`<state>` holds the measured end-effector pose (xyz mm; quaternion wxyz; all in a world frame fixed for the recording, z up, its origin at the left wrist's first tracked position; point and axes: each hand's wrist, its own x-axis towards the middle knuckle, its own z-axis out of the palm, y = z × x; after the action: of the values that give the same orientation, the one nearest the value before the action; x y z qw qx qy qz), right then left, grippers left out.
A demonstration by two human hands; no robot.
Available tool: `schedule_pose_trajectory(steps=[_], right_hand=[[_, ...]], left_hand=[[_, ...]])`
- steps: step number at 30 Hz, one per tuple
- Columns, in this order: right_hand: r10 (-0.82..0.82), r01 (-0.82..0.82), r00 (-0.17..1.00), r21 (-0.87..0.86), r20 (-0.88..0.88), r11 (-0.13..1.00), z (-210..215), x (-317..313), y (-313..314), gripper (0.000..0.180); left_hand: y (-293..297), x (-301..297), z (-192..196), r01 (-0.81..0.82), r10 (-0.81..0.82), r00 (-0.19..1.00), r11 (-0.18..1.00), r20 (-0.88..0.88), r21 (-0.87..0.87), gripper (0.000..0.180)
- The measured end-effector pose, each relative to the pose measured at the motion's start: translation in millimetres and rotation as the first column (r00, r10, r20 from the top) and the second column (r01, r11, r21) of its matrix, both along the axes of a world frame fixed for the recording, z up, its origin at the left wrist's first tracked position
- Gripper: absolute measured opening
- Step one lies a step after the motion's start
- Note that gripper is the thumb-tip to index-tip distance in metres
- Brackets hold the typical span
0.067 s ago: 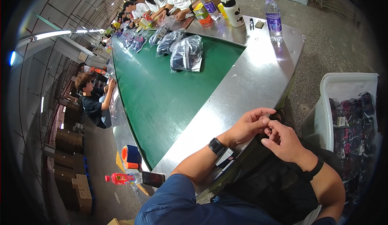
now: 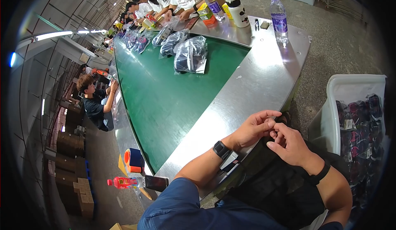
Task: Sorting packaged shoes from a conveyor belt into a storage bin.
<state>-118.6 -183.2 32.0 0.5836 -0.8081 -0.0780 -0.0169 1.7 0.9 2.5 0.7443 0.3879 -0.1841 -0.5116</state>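
My left hand (image 2: 251,130) and my right hand (image 2: 290,144) meet at the near edge of the metal tabletop (image 2: 218,118). The left one has its forefinger stretched out and its thumb against the right hand's fingertips. Loosely curled fingers show on the right, with the thumb standing apart from them. No object can be seen in either hand, though the spot where the fingertips touch is partly covered. A small dark and white item (image 2: 229,162) lies by my left wrist. Farther off, bagged dark shoes (image 2: 190,55) rest on the green conveyor belt (image 2: 177,93).
A white bin (image 2: 330,106) of bagged dark items stands at my right. Bottles (image 2: 279,25), a white flask (image 2: 238,12) and small boxes line the far tabletop. A tape roll (image 2: 134,160), a red-labelled bottle (image 2: 123,182) and a phone (image 2: 156,183) lie at left. Co-workers sit along the belt.
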Motion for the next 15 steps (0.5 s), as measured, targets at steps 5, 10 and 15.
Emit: schedule_pose_trajectory(steps=[5,10,15], right_hand=[[-0.004,0.004,1.000,-0.005,0.005,1.000,-1.0,-0.7,-0.3,0.032],[-0.005,0.005,1.000,-0.014,0.000,1.000,-0.7,-1.2,0.2,0.033],[-0.004,0.004,1.000,-0.009,-0.007,1.000,1.0,-0.9,-0.1,0.032]], left_hand=[[-0.7,-1.4,1.2,-0.003,0.003,1.000,1.000,-0.005,0.014,0.046],[0.1,-2.0,0.9,-0.002,0.002,1.000,1.000,-0.004,0.006,0.046],[-0.4,-1.1,1.1,0.002,-0.002,1.000,1.000,0.003,0.000,0.046]])
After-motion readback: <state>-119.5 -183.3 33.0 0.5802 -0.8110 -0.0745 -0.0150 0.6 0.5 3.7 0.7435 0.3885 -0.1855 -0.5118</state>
